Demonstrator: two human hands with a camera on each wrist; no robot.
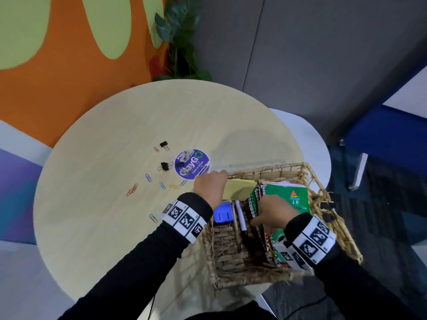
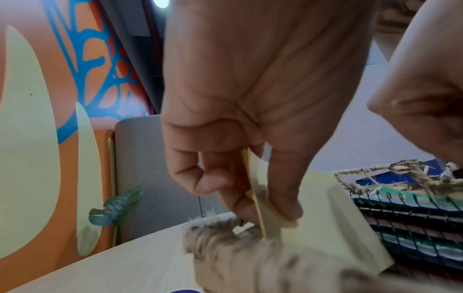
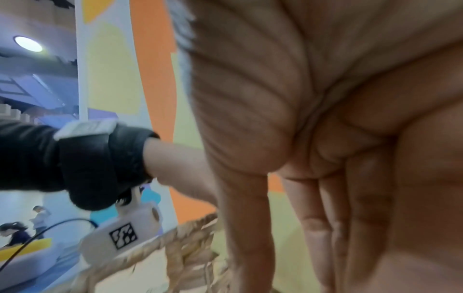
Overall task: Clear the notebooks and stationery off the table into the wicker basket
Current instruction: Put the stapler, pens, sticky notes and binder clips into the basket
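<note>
A wicker basket (image 1: 272, 169) stands at the table's right edge. Inside it lean green spiral notebooks (image 1: 291, 197), a yellow sticky-note pad (image 1: 240, 188), a blue item (image 1: 222, 213) and a marker pen (image 1: 241, 218). My left hand (image 1: 209, 184) hovers at the basket's left rim and pinches a thin yellow pad (image 2: 260, 200) between thumb and fingers, beside the thicker yellow pad (image 2: 333, 224). My right hand (image 1: 272, 214) reaches into the basket with straight fingers (image 3: 333, 228) against the notebooks. Coloured paper clips (image 1: 147, 177) and black binder clips (image 1: 164, 166) lie scattered on the table.
The round pale wooden table (image 1: 115, 125) carries a purple round sticker (image 1: 192, 163) near the clips. A plant (image 1: 178, 35) stands behind the table against an orange wall. A white chair (image 1: 316, 139) sits beyond the basket. Other people (image 3: 15, 232) appear far off.
</note>
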